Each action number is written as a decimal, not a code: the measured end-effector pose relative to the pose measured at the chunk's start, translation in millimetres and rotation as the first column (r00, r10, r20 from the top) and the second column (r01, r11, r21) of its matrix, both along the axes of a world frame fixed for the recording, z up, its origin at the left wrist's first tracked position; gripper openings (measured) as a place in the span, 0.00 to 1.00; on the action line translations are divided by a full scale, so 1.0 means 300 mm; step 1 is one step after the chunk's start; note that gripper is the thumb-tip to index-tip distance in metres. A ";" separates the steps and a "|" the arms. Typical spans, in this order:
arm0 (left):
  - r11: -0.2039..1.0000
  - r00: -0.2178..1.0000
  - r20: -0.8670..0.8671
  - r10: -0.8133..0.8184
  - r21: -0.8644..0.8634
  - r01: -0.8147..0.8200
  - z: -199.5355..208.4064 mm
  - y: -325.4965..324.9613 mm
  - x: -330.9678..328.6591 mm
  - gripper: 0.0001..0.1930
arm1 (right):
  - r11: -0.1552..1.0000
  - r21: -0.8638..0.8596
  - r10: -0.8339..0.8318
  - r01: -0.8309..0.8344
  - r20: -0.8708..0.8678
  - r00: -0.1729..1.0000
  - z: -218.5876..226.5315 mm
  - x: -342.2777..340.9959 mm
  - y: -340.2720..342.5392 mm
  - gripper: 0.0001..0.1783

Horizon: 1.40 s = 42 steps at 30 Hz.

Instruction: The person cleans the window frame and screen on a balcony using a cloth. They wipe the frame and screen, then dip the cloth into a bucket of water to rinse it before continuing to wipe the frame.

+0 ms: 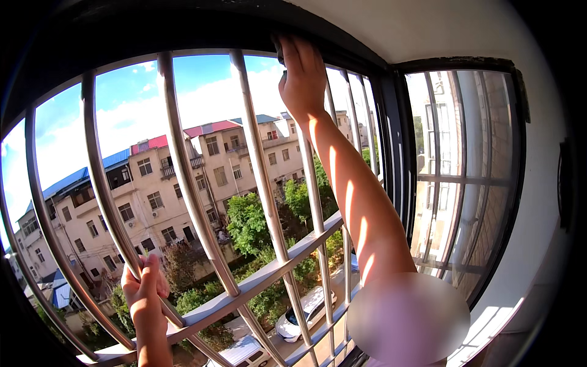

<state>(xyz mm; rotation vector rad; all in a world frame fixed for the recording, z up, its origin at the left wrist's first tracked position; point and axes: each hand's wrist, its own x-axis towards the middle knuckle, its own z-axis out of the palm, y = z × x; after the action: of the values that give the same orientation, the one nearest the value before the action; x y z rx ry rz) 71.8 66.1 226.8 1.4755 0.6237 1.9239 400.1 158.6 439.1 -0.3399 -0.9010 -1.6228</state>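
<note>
My left hand (145,290) is closed round one of the upright metal bars (107,177) of the window grille, just above its crossbar (257,278). Stretched up high, my right hand (304,79) presses against the dark upper window frame (208,30). Its fingers are bent over a small dark, cloth-like piece (279,52), mostly hidden behind the hand, so its exact kind does not show. Sunlight stripes run along my raised right forearm.
To the right, a glazed window sash (461,171) with a dark frame stands beside the white wall (544,153). Beyond the bars, far below, are trees (247,223), parked vehicles (306,312) and a long apartment building (153,183).
</note>
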 end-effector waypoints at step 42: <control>0.968 0.968 0.007 0.251 0.025 -0.251 -0.016 -0.003 0.035 0.07 | 0.807 -0.444 -0.119 -0.390 -0.769 0.628 0.044 0.732 0.225 0.18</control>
<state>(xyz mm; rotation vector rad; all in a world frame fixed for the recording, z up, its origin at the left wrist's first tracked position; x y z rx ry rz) 82.4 65.2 221.9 1.4662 0.8198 2.1319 619.7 226.2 452.3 -1.2702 -0.6767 -0.8275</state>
